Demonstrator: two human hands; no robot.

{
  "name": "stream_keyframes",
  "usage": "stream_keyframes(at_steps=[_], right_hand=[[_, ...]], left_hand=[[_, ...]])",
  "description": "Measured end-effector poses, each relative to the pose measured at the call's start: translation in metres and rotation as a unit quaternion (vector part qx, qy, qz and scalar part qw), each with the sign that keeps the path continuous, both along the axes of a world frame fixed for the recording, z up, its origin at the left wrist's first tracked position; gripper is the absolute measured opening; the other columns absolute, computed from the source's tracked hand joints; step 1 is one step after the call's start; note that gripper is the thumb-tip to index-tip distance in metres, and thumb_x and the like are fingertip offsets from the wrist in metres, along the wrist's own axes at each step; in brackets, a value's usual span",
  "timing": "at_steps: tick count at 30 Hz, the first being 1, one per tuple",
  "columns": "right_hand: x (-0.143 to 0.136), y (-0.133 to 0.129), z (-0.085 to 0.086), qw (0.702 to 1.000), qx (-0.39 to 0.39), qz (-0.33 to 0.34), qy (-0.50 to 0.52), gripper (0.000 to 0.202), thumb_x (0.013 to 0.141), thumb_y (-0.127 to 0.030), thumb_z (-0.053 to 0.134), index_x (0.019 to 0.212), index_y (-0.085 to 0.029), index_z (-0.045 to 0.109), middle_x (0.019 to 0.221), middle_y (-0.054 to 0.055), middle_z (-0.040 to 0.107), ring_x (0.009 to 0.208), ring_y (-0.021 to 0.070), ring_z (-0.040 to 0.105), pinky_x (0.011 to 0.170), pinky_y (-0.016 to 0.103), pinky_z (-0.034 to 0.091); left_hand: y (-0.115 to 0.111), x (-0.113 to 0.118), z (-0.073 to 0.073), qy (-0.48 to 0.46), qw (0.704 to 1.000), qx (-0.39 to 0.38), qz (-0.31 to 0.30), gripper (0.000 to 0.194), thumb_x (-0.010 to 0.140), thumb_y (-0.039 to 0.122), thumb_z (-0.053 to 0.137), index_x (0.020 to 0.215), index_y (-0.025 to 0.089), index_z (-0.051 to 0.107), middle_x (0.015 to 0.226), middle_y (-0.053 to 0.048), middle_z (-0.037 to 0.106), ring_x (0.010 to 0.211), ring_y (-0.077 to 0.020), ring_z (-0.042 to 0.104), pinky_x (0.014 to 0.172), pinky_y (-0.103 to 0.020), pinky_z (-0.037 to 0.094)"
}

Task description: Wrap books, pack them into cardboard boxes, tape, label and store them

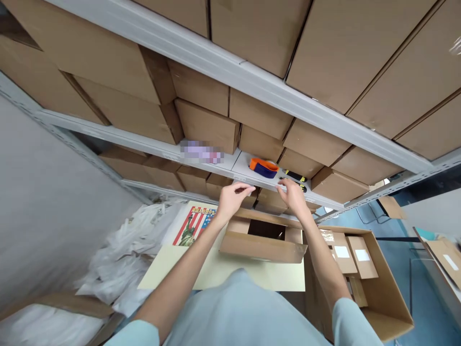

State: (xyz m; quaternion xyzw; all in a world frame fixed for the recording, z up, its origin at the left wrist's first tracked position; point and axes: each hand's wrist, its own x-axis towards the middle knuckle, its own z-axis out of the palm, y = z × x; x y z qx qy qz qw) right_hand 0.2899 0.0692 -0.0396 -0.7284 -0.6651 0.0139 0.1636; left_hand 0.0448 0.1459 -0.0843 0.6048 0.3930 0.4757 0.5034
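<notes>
Fingertips pinched, the left hand [233,198] hovers near the shelf edge, whether gripping anything thin unclear; the right hand [292,196], thumb and forefinger slightly parted, is nearer the black-and-yellow utility knives [296,175]. An open cardboard carton [262,247] lies on the near side of both, long axis left to right, atop a cream tabletop [169,269].

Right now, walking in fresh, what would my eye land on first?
Probably the flag cover on the pale table, left of the open box. Next, the orange-and-blue ring on the shelf, bright against the brown cartons behind it. Then the left hand and right hand, near the shelf's front edge.
</notes>
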Motion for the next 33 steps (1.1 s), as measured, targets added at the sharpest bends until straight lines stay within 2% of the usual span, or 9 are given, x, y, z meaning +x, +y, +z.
stream_keyframes(at_steps=[3, 6, 9, 12, 17, 20, 23, 28, 33], right_hand=[[-0.014, 0.077, 0.016, 0.991, -0.123, -0.026, -0.055, 0.028, 0.115, -0.032, 0.056, 0.132, -0.019, 0.073, 0.143, 0.016, 0.076, 0.131, 0.0286, 0.071, 0.112, 0.037, 0.052], [-0.022, 0.124, 0.011, 0.978, -0.185, -0.058, -0.077, 0.032, 0.110, -0.029, 0.066, 0.137, -0.012, 0.070, 0.145, 0.023, 0.074, 0.132, 0.0315, 0.070, 0.113, 0.040, 0.051], [-0.026, 0.144, -0.003, 0.969, -0.220, -0.066, -0.089, 0.036, 0.108, -0.031, 0.069, 0.135, -0.007, 0.069, 0.142, 0.027, 0.074, 0.134, 0.0349, 0.069, 0.116, 0.045, 0.049], [-0.026, 0.146, -0.011, 0.969, -0.225, -0.047, -0.096, 0.038, 0.110, -0.030, 0.064, 0.140, -0.006, 0.065, 0.147, 0.026, 0.072, 0.139, 0.0339, 0.066, 0.121, 0.045, 0.045], [-0.024, 0.119, -0.006, 0.982, -0.170, 0.001, -0.087, 0.043, 0.116, -0.036, 0.052, 0.150, -0.010, 0.056, 0.152, 0.023, 0.069, 0.141, 0.0323, 0.065, 0.120, 0.040, 0.046], [-0.025, 0.081, 0.004, 0.994, -0.080, 0.063, -0.043, 0.037, 0.115, -0.047, 0.052, 0.130, -0.016, 0.065, 0.123, 0.017, 0.079, 0.112, 0.0315, 0.075, 0.102, 0.040, 0.056], [-0.032, 0.032, 0.017, 0.993, -0.019, 0.113, 0.000, 0.043, 0.113, -0.063, 0.050, 0.105, -0.024, 0.064, 0.090, 0.007, 0.074, 0.082, 0.0278, 0.069, 0.085, 0.041, 0.059], [-0.057, -0.037, 0.033, 0.988, 0.033, 0.139, 0.059, 0.045, 0.113, -0.067, 0.049, 0.096, -0.026, 0.059, 0.087, 0.005, 0.068, 0.084, 0.0267, 0.066, 0.085, 0.043, 0.060], [-0.076, -0.074, 0.039, 0.991, 0.018, 0.112, 0.074, 0.036, 0.114, -0.059, 0.054, 0.102, -0.026, 0.062, 0.097, 0.008, 0.072, 0.093, 0.0282, 0.066, 0.090, 0.043, 0.060]], left_hand=[[0.011, 0.010, 0.008, -0.013, 1.000, 0.003, -0.005, 0.041, 0.077, 0.063, 0.083, 0.084, 0.022, 0.086, 0.092, -0.008, 0.087, 0.088, -0.0284, 0.079, 0.089, -0.040, 0.063], [0.009, 0.007, 0.006, -0.019, 1.000, 0.014, -0.014, 0.044, 0.083, 0.064, 0.077, 0.091, 0.022, 0.086, 0.097, -0.010, 0.087, 0.091, -0.0282, 0.079, 0.093, -0.041, 0.063], [0.002, -0.004, -0.002, -0.030, 0.999, 0.019, -0.024, 0.049, 0.089, 0.066, 0.070, 0.100, 0.021, 0.086, 0.100, -0.010, 0.087, 0.087, -0.0249, 0.078, 0.090, -0.039, 0.064], [-0.002, -0.016, -0.010, -0.033, 0.999, 0.000, -0.003, 0.049, 0.086, 0.066, 0.076, 0.102, 0.020, 0.086, 0.098, -0.010, 0.086, 0.081, -0.0220, 0.076, 0.082, -0.036, 0.064], [-0.006, -0.037, -0.015, -0.023, 0.998, -0.053, 0.040, 0.043, 0.076, 0.063, 0.089, 0.079, 0.020, 0.083, 0.078, -0.007, 0.081, 0.071, -0.0205, 0.070, 0.070, -0.032, 0.060], [-0.012, -0.051, -0.010, -0.047, 0.997, -0.047, 0.037, 0.039, 0.082, 0.059, 0.086, 0.086, 0.021, 0.086, 0.087, -0.007, 0.084, 0.080, -0.0227, 0.075, 0.079, -0.034, 0.063], [-0.021, -0.065, -0.001, -0.071, 0.996, -0.031, 0.034, 0.039, 0.089, 0.059, 0.082, 0.095, 0.021, 0.086, 0.100, -0.008, 0.085, 0.092, -0.0240, 0.079, 0.091, -0.036, 0.066], [-0.036, -0.087, 0.014, -0.080, 0.997, -0.017, -0.005, 0.046, 0.096, 0.065, 0.075, 0.108, 0.021, 0.086, 0.110, -0.010, 0.084, 0.098, -0.0239, 0.081, 0.097, -0.038, 0.069], [-0.058, -0.101, 0.025, -0.062, 0.998, -0.017, -0.014, 0.036, 0.093, 0.057, 0.084, 0.111, 0.025, 0.088, 0.108, -0.007, 0.084, 0.094, -0.0228, 0.081, 0.092, -0.038, 0.071]])
